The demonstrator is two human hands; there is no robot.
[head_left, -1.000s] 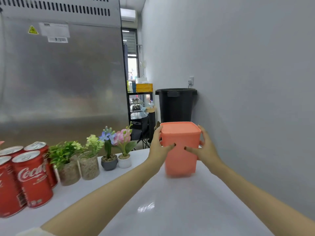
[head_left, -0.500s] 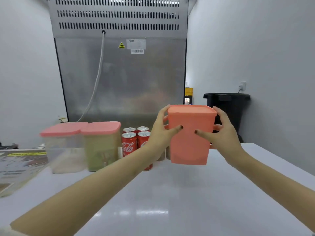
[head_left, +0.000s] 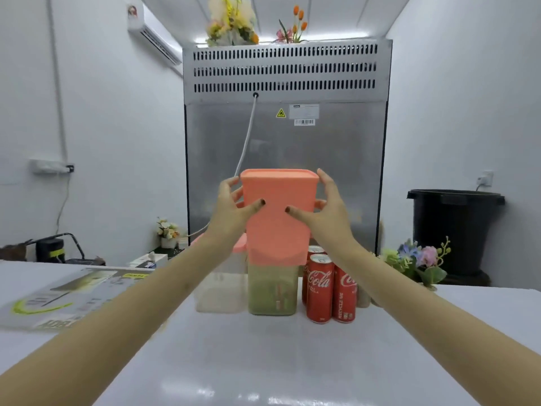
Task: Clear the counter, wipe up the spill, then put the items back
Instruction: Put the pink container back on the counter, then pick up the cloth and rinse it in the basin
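container (head_left: pixel 278 218), smooth salmon plastic, tapered square, held above glossy white counter (head_left: pixel 263 361); left hand (head_left: pixel 231 212) and right hand (head_left: pixel 328 212) fingers curled, clamping its sides.

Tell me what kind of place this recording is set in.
Likely a staff pantry or commercial kitchen back room: a white counter holding cola cans and lidded food tubs, a tall vented steel appliance behind, and a black bin.

Glossy counter (head_left: pixel 263 361), matt plastic container (head_left: pixel 278 230)
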